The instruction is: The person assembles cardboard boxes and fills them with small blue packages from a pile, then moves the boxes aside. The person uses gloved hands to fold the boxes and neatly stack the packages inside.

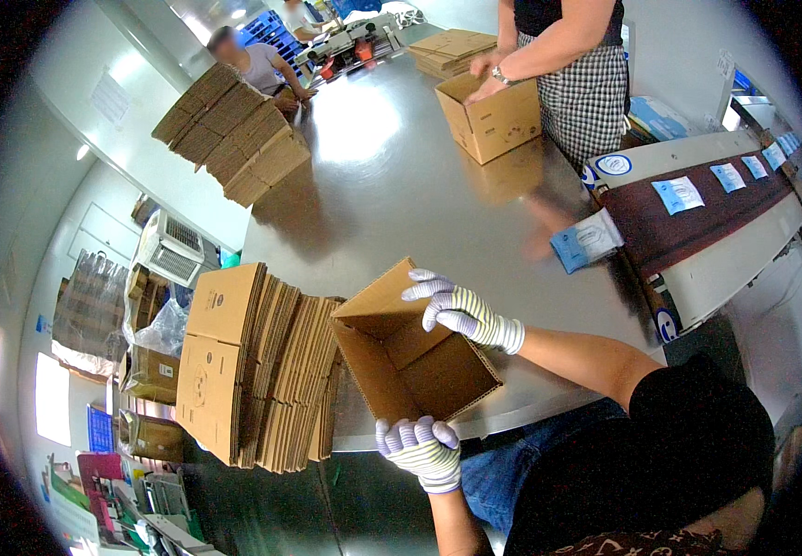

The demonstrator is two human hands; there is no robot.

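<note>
Open carton [419, 361]: brown, mouth upward, positioned at the near edge of the bench [364, 218]. Whether its whole base is supported, I cannot tell from here.

Right hand [466, 310]: gloved, at the carton's right rim, thumb and fingers spread, fingertips reaching toward the raised far panel. Firm contact cannot be confirmed.

Left hand [419, 449]: gloved, at the carton's near rim, fingers bent and close together, tips at the cardboard edge. Whether they close on the wall cannot be seen.

Clearances, taken from the carton:
- Left: a stack of flat cartons [271, 371] stands on edge just beside it, leaving little sideways room.
- Near side: the bench edge runs close by the near wall.
- Far side: the widest span of metal surface, reaching to a second box [489, 125] handled by a co-worker [568, 56].
- Far left: a pile of flattened cartons [234, 130], well apart.
- Far right: a conveyor [716, 227] carrying blue-and-white packets [679, 195]; the lead packet [588, 239] projects past the belt end.
</note>
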